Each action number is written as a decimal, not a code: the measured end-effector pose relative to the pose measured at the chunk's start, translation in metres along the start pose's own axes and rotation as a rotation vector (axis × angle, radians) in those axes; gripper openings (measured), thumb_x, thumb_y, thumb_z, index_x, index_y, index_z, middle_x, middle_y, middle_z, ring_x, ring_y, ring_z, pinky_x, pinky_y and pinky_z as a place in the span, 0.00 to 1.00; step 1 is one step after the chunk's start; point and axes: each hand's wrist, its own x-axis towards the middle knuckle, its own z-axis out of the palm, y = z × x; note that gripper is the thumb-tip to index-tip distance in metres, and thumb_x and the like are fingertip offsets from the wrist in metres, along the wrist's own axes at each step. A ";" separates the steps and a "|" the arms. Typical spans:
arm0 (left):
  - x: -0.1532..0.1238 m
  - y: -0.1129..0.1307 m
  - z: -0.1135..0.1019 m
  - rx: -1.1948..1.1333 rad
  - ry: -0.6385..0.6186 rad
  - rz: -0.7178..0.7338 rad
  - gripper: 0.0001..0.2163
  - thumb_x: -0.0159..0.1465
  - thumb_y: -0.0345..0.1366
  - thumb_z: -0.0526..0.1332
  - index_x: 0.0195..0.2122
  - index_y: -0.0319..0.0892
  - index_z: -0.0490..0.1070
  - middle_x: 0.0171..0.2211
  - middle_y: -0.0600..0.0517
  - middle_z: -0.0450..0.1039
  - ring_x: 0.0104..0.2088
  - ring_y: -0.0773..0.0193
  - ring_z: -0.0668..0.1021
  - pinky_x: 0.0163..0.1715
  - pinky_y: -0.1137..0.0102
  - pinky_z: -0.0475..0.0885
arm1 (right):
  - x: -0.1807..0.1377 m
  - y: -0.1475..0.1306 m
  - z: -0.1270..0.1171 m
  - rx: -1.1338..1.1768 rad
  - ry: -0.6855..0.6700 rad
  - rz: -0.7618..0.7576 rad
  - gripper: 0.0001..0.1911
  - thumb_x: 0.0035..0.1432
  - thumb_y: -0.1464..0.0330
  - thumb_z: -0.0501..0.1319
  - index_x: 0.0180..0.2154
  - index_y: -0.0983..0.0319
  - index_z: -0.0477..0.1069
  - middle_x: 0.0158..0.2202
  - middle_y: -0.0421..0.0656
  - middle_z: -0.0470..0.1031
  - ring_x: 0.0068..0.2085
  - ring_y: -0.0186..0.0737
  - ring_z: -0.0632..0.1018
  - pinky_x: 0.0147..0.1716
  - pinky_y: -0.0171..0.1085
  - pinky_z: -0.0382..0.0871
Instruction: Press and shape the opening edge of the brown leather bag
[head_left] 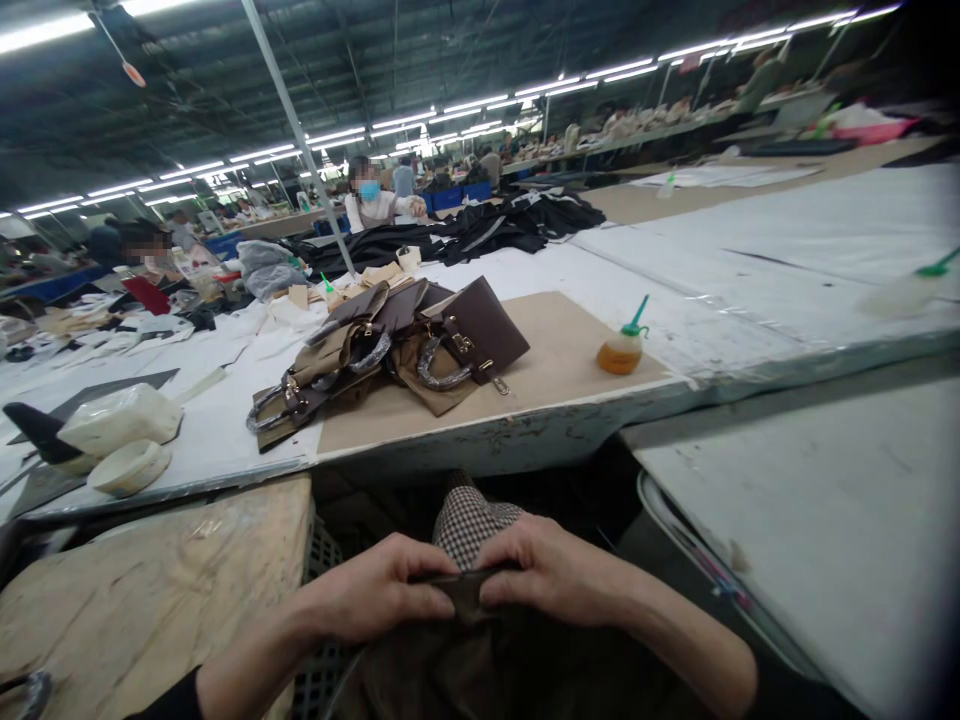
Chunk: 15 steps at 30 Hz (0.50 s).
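Observation:
Low in front of me, my left hand (390,590) and my right hand (536,570) pinch the upper edge of a dark brown fabric piece (442,660), thumbs on the near side. A short stretch of that edge runs between the two hands; the rest hangs into shadow over my lap. Just beyond the fingers shows a black-and-white checked cloth (469,525). On the table ahead lies a pile of brown handbags (382,350) with wrapped handles and metal fittings. A squeeze bottle (620,350) of amber liquid, with a green nozzle, stands to their right.
The white-covered table (570,420) has its front edge across my view. A wooden board (150,590) lies at left, a pale side table (817,480) at right. A bowl (129,468) and plastic container (120,420) sit left. Beyond a dark fabric heap (480,225), a masked person (379,205) works.

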 end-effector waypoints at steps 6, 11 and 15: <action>0.022 -0.017 -0.006 -0.087 -0.034 -0.059 0.16 0.59 0.42 0.68 0.44 0.38 0.78 0.30 0.55 0.70 0.27 0.71 0.65 0.27 0.78 0.59 | -0.001 0.018 0.006 0.055 -0.002 0.066 0.05 0.52 0.67 0.66 0.28 0.61 0.78 0.21 0.34 0.67 0.25 0.31 0.67 0.24 0.30 0.54; 0.033 -0.009 -0.003 0.102 0.016 -0.045 0.15 0.61 0.45 0.65 0.40 0.38 0.79 0.26 0.57 0.68 0.25 0.72 0.63 0.24 0.77 0.57 | -0.002 0.021 0.008 0.101 0.046 0.103 0.05 0.50 0.67 0.67 0.27 0.62 0.78 0.19 0.33 0.64 0.24 0.30 0.65 0.22 0.29 0.50; 0.039 0.001 0.006 0.327 0.129 -0.104 0.23 0.67 0.53 0.55 0.31 0.37 0.76 0.22 0.57 0.65 0.23 0.70 0.66 0.22 0.76 0.59 | 0.006 0.033 0.014 0.052 0.089 0.113 0.06 0.48 0.68 0.68 0.23 0.62 0.76 0.17 0.31 0.55 0.21 0.27 0.60 0.19 0.30 0.47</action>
